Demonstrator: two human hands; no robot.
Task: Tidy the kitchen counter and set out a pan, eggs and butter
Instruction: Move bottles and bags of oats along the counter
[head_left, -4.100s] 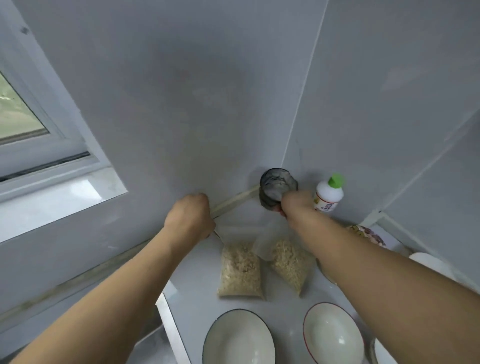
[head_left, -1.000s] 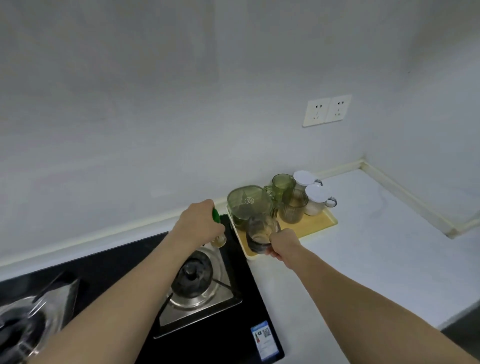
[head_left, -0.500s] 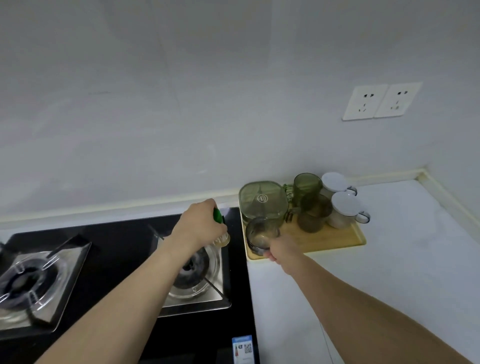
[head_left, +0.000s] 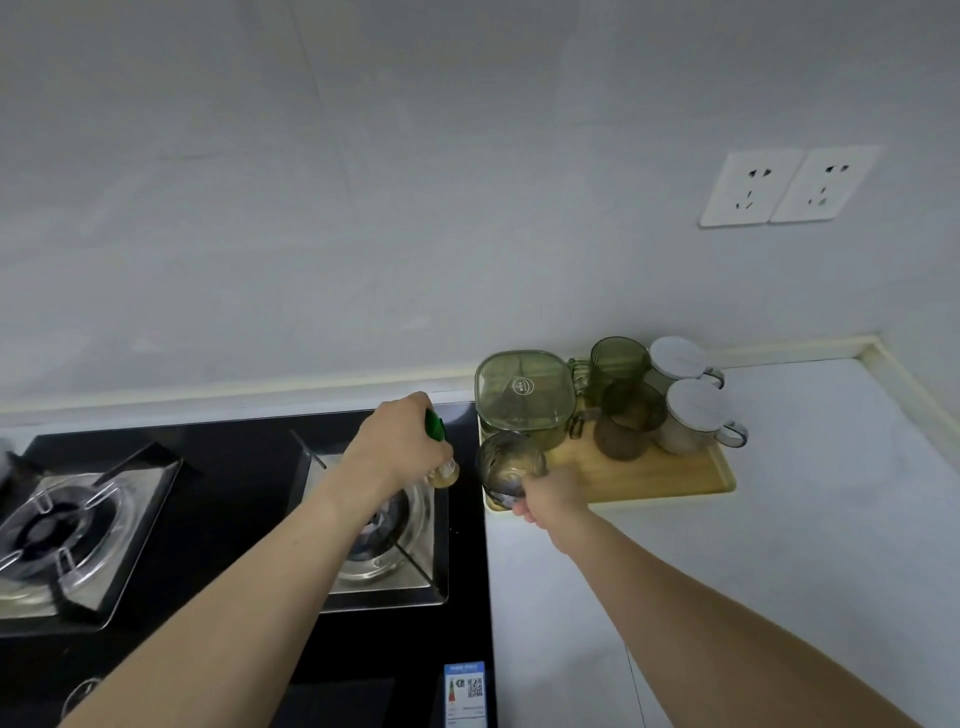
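Glass jar (head_left: 511, 467): dark, ribbed, tilted, at the front left corner of the wooden tray (head_left: 665, 480), just in front of the square green container (head_left: 524, 397).
Right hand (head_left: 550, 496): fingers curled round the lower part of the glass jar, gripping it from the near side.
Small bottle (head_left: 441, 457): green cap, clear base with yellowish liquid, held above the right burner (head_left: 387, 525) of the black stove (head_left: 234, 519).
Left hand (head_left: 402, 447): fingers closed round the small bottle, cap poking out at the top, base showing below.
Tray contents: square green container at the back left, green cups (head_left: 621, 387) beside it, two mugs with white lids (head_left: 688, 402) at the right.
Tray position: on the white counter (head_left: 805, 545), touching the stove's right edge.
Left burner (head_left: 62, 525): at the stove's far left.
Sticker (head_left: 466, 693): blue and white label with a code, at the stove's front right corner.
Wall (head_left: 415, 208): pale, with two white sockets (head_left: 787, 187) at upper right.
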